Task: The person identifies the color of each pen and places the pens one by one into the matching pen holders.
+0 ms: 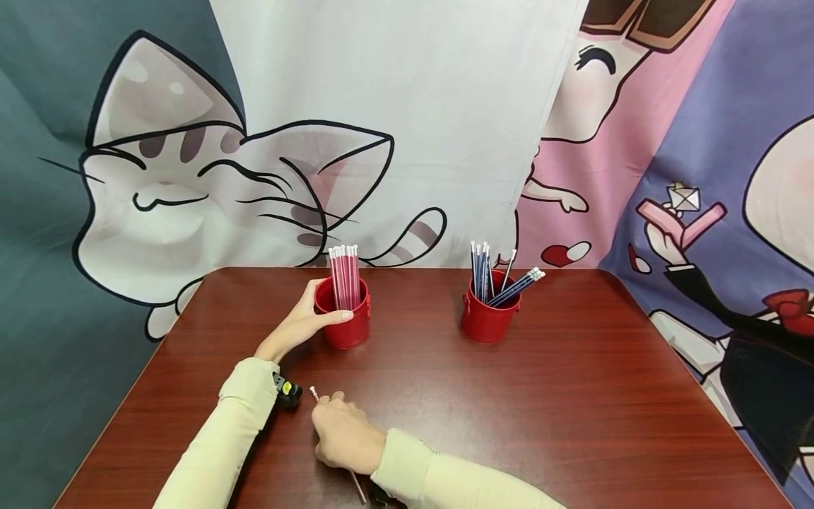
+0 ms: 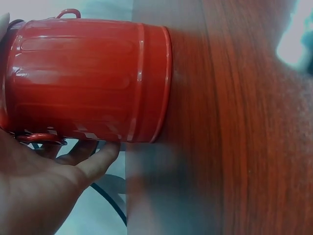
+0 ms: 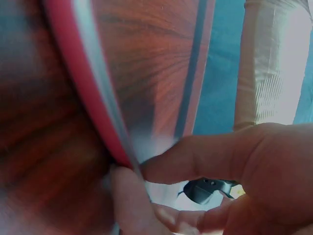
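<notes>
My left hand (image 1: 299, 322) grips a small red bucket (image 1: 348, 329), its thumb across the front near the rim and its fingers round the far side. Several pink pencils (image 1: 345, 278) stand upright in that bucket, white eraser ends up. In the left wrist view the bucket (image 2: 88, 81) fills the upper left, with fingers curled behind it. Nearer the front, my right hand (image 1: 346, 433) pinches one pencil (image 1: 358, 486) low over the table. Seen from the right wrist, the pencil (image 3: 93, 83) shows a pink side and a pale, shiny side between thumb and finger.
To the right stands a second red bucket (image 1: 488, 324) with several blue pencils (image 1: 481, 272), some leaning over its rim. The brown wooden table (image 1: 572, 410) reaches back to a cartoon-printed cloth (image 1: 407, 85). A dark wrist camera (image 1: 289, 391) sits under the left cuff.
</notes>
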`<control>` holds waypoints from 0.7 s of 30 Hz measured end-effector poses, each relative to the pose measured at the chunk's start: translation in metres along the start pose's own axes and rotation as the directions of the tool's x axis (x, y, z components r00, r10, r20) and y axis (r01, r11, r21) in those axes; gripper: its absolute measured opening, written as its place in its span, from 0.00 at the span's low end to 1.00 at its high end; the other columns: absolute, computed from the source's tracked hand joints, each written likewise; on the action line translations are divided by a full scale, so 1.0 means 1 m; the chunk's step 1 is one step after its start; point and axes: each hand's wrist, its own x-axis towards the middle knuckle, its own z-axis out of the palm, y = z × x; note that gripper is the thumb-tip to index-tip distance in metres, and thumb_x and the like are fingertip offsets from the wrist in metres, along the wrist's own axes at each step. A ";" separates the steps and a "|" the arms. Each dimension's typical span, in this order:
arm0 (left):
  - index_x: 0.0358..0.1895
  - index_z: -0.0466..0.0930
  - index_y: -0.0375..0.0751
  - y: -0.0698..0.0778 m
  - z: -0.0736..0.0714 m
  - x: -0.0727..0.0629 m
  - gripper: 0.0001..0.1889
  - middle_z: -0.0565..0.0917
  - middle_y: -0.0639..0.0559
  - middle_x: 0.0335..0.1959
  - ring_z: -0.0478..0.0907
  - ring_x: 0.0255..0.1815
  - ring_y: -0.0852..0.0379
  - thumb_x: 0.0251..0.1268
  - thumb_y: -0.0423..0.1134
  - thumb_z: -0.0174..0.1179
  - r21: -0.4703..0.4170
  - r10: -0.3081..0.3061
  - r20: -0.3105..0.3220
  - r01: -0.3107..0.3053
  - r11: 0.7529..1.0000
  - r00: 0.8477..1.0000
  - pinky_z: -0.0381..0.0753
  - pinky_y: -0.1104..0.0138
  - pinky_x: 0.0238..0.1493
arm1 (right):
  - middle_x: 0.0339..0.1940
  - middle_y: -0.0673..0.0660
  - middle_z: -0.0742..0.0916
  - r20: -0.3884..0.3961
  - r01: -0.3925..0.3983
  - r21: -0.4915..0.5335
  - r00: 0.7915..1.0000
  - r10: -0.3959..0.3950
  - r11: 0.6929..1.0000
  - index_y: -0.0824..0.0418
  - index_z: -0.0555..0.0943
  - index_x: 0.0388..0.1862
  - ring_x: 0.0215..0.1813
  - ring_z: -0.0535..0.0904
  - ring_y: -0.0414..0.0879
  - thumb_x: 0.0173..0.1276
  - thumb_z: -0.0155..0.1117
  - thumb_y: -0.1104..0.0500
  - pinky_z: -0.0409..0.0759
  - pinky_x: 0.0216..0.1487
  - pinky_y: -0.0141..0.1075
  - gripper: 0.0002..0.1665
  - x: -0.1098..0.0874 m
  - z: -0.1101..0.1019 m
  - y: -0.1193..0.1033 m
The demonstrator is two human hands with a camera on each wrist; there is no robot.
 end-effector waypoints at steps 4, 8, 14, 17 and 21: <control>0.65 0.51 0.52 -0.004 0.001 0.001 0.41 0.65 0.54 0.61 0.63 0.61 0.53 0.51 0.49 0.67 0.004 0.004 -0.007 -0.004 1.000 1.000 0.66 0.56 0.59 | 0.23 0.54 0.74 0.018 -0.001 0.008 1.000 0.001 1.000 0.60 0.74 0.28 0.19 0.73 0.48 0.40 0.71 0.60 0.70 0.17 0.35 0.16 0.001 -0.003 0.003; 0.65 0.50 0.52 0.002 0.001 -0.003 0.41 0.65 0.53 0.61 0.63 0.61 0.53 0.51 0.48 0.67 -0.005 -0.003 -0.004 0.003 1.000 1.000 0.67 0.57 0.59 | 0.23 0.54 0.76 0.064 -0.043 0.051 0.997 0.039 0.998 0.59 0.75 0.26 0.23 0.76 0.48 0.41 0.70 0.62 0.71 0.20 0.36 0.14 0.004 -0.007 0.008; 0.67 0.49 0.46 0.020 0.003 -0.013 0.43 0.63 0.48 0.62 0.62 0.62 0.47 0.52 0.45 0.67 -0.048 -0.012 0.015 0.013 0.999 1.000 0.65 0.53 0.60 | 0.20 0.52 0.75 0.074 -0.068 0.235 0.996 0.052 0.970 0.58 0.70 0.24 0.22 0.71 0.43 0.42 0.70 0.63 0.69 0.21 0.33 0.15 0.001 -0.015 0.027; 0.67 0.49 0.45 0.023 0.004 -0.014 0.42 0.63 0.48 0.63 0.61 0.62 0.48 0.52 0.45 0.66 -0.042 -0.028 0.015 0.029 0.999 0.999 0.64 0.53 0.61 | 0.17 0.49 0.74 0.052 -0.071 0.381 0.997 0.055 0.922 0.57 0.70 0.24 0.21 0.69 0.40 0.42 0.69 0.65 0.69 0.21 0.30 0.15 -0.003 -0.020 0.039; 0.66 0.49 0.47 0.020 0.003 -0.012 0.42 0.64 0.49 0.62 0.62 0.62 0.49 0.52 0.45 0.67 -0.042 -0.028 0.005 0.028 0.999 1.000 0.62 0.54 0.61 | 0.15 0.46 0.74 0.004 -0.045 0.594 0.999 0.053 0.803 0.58 0.71 0.26 0.15 0.70 0.36 0.43 0.67 0.70 0.71 0.18 0.28 0.15 -0.008 -0.023 0.054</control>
